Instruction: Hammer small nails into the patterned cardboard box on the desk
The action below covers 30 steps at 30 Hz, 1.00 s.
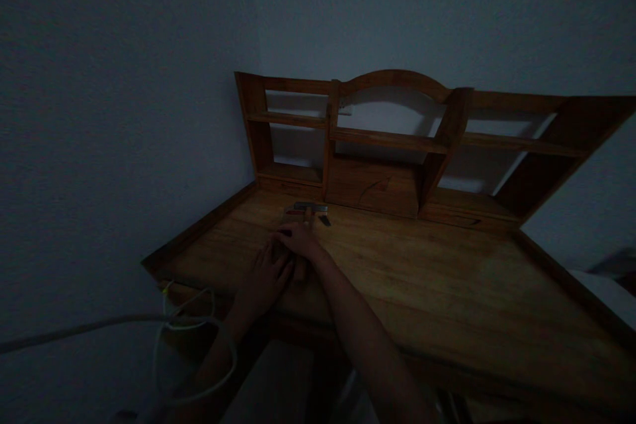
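In the dim light, my left hand (268, 278) lies on the desk top near its front left edge, palm down, with its fingers stretched out and apart. Just beyond it, my right hand (297, 238) reaches over a wooden handle, its fingers bent toward the left. What those fingers pinch, under or between the two hands, is too dark to make out. A hammer (311, 207) lies past the right hand with its metal head to the back; its wooden handle seems to run toward me beneath that hand. Close by its head rests a small dark flat piece (324, 220).
The wooden desk (422, 271) has a raised shelf unit (387, 139) along its back. A pale cable (193, 321) loops off the front left corner. Walls stand at the left and behind. A low wooden rim edges both sides of the desk.
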Motion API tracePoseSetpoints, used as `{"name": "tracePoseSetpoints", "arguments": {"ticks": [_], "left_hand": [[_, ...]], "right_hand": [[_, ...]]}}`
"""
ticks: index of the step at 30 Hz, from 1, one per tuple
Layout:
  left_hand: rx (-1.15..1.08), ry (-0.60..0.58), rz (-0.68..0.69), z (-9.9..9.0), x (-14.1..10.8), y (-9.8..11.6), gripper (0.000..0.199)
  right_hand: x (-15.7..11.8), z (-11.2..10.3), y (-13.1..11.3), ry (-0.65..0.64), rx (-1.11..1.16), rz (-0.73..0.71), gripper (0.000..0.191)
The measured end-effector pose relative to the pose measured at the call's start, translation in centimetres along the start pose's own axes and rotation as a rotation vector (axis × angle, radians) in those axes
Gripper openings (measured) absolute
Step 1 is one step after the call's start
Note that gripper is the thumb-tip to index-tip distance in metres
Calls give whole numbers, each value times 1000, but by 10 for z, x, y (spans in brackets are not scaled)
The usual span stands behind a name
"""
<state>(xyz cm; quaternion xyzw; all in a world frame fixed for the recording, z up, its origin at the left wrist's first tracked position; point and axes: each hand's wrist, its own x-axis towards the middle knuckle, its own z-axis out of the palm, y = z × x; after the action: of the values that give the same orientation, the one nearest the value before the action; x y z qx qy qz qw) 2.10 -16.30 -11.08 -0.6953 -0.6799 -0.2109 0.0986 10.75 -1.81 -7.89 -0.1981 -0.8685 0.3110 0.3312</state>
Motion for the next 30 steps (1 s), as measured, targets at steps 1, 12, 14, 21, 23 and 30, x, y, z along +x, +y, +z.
{"name": "tracePoseSetpoints", "arguments": {"ticks": [1, 12, 14, 21, 23, 30], "left_hand": [[-4, -4, -4, -1, 0, 0, 49], [-9, 3, -5, -10, 1, 6, 50], [-7, 4, -12, -7, 0, 5, 52], [13, 23, -27, 5, -5, -3, 58], [15, 39, -49, 5, -4, -2, 61], [2, 37, -58, -4, -1, 4, 57]], "right_hand": [[0, 1, -1, 2, 2, -5, 23], [8, -6, 2, 288, 171, 124, 41], [9, -9, 5, 342, 191, 171, 44], [6, -12, 11, 402, 158, 243, 44], [4, -13, 12, 408, 112, 257, 41], [0, -17, 11, 419, -55, 279, 33]]}}
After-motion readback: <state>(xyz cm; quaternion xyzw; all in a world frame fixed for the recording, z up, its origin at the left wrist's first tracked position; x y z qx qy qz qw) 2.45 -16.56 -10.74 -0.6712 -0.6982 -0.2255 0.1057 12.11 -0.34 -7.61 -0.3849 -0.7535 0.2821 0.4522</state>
